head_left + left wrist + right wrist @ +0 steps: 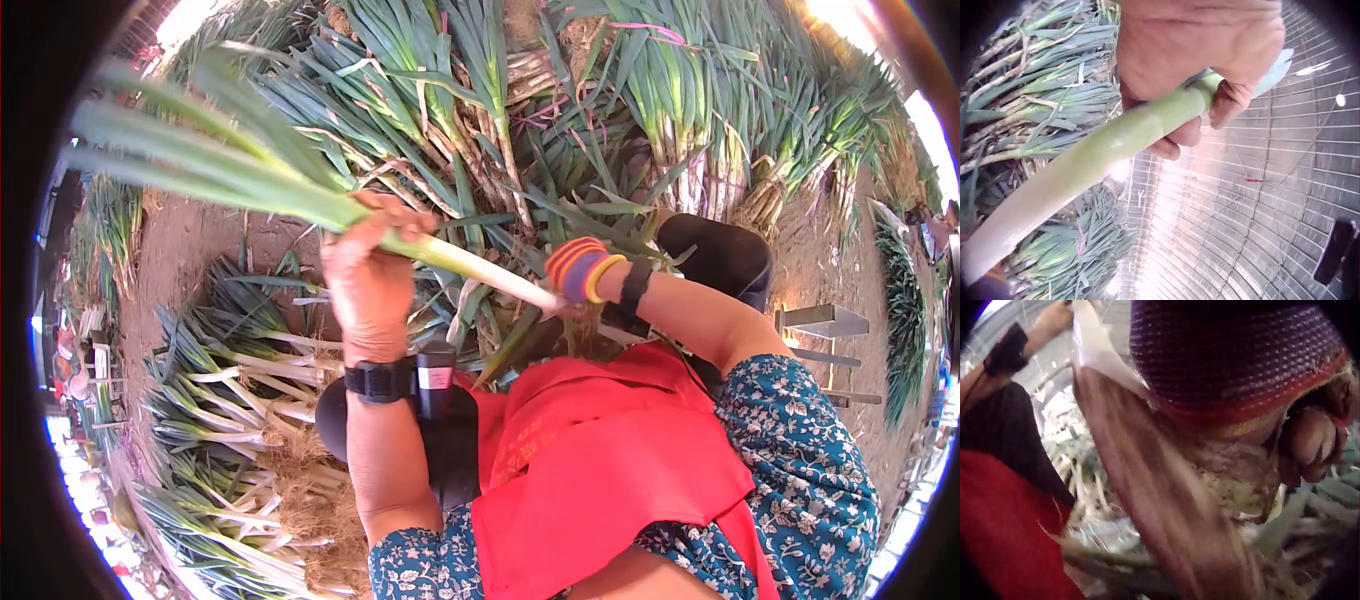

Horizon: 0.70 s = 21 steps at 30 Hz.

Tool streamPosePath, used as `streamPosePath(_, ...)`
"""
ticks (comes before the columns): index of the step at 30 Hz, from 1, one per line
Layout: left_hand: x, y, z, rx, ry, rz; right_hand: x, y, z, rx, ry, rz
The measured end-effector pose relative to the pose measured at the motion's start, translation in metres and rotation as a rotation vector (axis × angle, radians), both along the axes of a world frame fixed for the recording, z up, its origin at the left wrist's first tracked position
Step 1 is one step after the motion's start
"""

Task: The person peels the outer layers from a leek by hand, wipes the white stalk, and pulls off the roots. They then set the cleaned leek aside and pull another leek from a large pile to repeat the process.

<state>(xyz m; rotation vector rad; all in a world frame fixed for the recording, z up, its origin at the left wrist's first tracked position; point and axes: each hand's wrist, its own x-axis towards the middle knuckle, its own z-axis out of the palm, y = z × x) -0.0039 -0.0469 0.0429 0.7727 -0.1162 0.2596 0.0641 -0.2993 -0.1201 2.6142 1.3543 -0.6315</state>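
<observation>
My bare left hand [372, 285] grips a leek [465, 264] around its stalk in the head view, its blurred green leaves fanning out to the upper left. The left wrist view shows the fingers and thumb curled about the pale green part, with the white shank slanting down left. On my right hand [582, 270] is a striped knit glove, and the hand is at the leek's root end. In the right wrist view, a brownish outer leaf [1147, 481] peels away from the white shank [1094, 340] and runs past the gloved hand, whose fingers curl on it.
Trimmed-looking leeks [270, 390] with roots lie in rows at the left. Upright leek bundles [690, 130], some with pink ties, stand ahead. Loose leaves [590, 215] litter the ground before the knees. A red apron [600, 440] covers the lap, and a metal stand [825, 322] is at the right.
</observation>
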Motion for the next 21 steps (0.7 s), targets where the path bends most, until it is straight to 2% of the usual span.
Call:
streamPosePath(1, -0.004, 0.010, 0.006, -0.041, 0.012, 0.042, 0.000, -0.018, -0.018, 0.006, -0.106, 0.029)
streamPosePath(3, -0.011, 0.040, 0.009, -0.151, 0.009, 0.093, -0.006, -0.040, -0.021, -0.390, -0.067, -0.144)
streamPosePath(4, -0.018, 0.054, 0.007, -0.175, -0.001, 0.121, -0.017, -0.064, -0.046, -0.499, -0.237, -0.230)
streamPosePath(6, -0.026, 0.073, 0.005, -0.192, 0.061, 0.248, -0.011, -0.141, -0.080, -0.481, -0.309, -0.225)
streamPosePath(7, -0.032, 0.083, 0.002, -0.107, 0.107, 0.398, -0.004, -0.171, -0.085, -0.360, -0.194, -0.144)
streamPosePath(9, -0.042, 0.103, -0.002, -0.226, 0.123, 0.437, 0.007, -0.170, -0.062, -0.371, -0.165, -0.231)
streamPosePath(11, -0.047, 0.115, -0.012, -0.198, 0.112, 0.435, 0.021, -0.147, -0.007, -0.377, -0.122, -0.376)
streamPosePath(12, -0.048, 0.115, -0.015, -0.180, 0.169, 0.502, 0.024, -0.130, 0.019, -0.376, -0.103, -0.444)
streamPosePath(14, -0.046, 0.114, -0.027, -0.139, 0.250, 0.593, 0.016, -0.084, 0.071, 0.431, -0.236, -0.608)
streamPosePath(16, -0.039, 0.105, -0.034, -0.135, 0.253, 0.610, 0.001, -0.041, 0.103, 0.866, -0.301, -0.332)
streamPosePath(18, -0.033, 0.096, -0.034, -0.146, 0.259, 0.641, -0.034, -0.003, 0.148, 0.781, -0.307, -0.067)
streamPosePath(19, -0.032, 0.093, -0.032, -0.154, 0.250, 0.634, -0.043, 0.007, 0.138, 0.861, -0.485, 0.009)
streamPosePath(21, -0.031, 0.086, -0.027, -0.224, 0.270, 0.622, -0.044, 0.021, 0.122, 0.791, -0.570, -0.022)
